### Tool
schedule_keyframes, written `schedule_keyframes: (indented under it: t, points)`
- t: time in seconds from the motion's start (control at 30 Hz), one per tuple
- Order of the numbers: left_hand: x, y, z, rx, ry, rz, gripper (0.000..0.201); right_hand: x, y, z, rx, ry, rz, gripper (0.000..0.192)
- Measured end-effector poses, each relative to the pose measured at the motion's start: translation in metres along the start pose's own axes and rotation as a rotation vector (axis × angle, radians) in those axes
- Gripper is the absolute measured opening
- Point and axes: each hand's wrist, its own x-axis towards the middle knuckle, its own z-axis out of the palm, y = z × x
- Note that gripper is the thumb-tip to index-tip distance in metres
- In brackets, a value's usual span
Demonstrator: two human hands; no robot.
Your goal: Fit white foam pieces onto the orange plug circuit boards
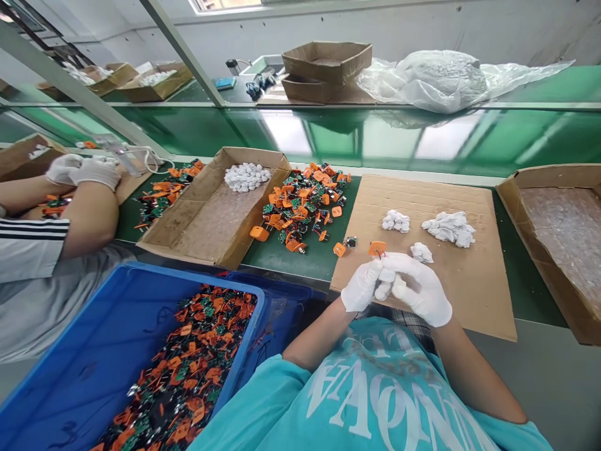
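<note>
White gloves cover both hands, which meet over the near edge of a cardboard sheet (474,294). My left hand (360,287) is closed around the lower end of an orange part with thin wires (377,248), whose flat orange head sticks up above the fingertips. My right hand (425,291) curls in from the other side, its fingers closed against the left fingertips; what they pinch is hidden among white shapes. Just beyond lie a small lump of white putty-like material (421,252) and a larger white pile (449,228). Another white heap (395,221) sits further left.
Left of the sheet is a heap of orange parts with green circuit boards (305,203). A cardboard tray (188,232) holds white pieces (247,176). A blue bin (126,326) of similar parts stands below. Another tray (535,250) is right. A co-worker's gloved hands (84,170) are at far left.
</note>
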Motion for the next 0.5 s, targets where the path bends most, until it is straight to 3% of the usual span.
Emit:
schedule_keyframes:
  t: [0.13,0.2,0.27,0.43,0.5]
  points:
    - [-0.002,0.004,-0.004,0.095,-0.015,0.024,0.076,0.007,-0.005,-0.003,0.185,-0.013,0.279,0.027]
    - [-0.002,0.006,-0.004,0.110,-0.038,0.022,0.076,0.010,-0.006,-0.003,0.209,-0.078,0.324,0.031]
    - [-0.001,0.007,-0.005,0.123,-0.063,0.010,0.077,0.011,-0.006,-0.001,0.198,-0.092,0.303,0.031]
    - [0.002,0.007,-0.003,0.077,-0.023,-0.019,0.078,0.005,0.000,0.005,-0.047,0.134,0.085,0.007]
    - [0.002,0.006,-0.001,0.042,-0.020,-0.020,0.075,0.003,0.005,0.005,-0.149,0.108,-0.029,0.014]
